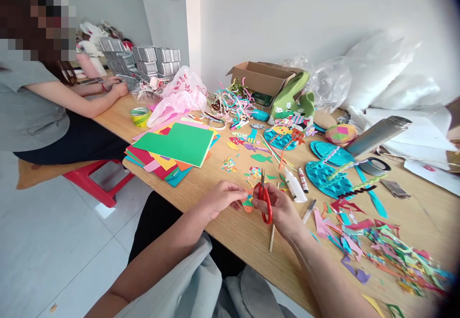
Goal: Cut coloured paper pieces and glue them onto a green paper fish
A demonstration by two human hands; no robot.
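My right hand (280,208) is closed around red-handled scissors (266,202), their dark blades pointing up and away from me. Fingers of my left hand (226,197) pinch a small orange and green paper fish (247,206), whose edge also meets my right fingertips. Part of this fish is hidden by my fingers. Just beyond my hands lie little piles of coloured paper bits (229,165) and several paper fish, one of them green (261,158). A white glue bottle (295,186) and a marker (303,180) rest beyond my right hand.
Coloured paper sheets (176,143) are stacked on the left. Paper scraps (388,251) spread over the right side. Blue round pieces (328,179), a steel flask (379,135), pipe cleaners (233,102) and a cardboard box (260,78) stand farther back. Another person (36,102) sits at left.
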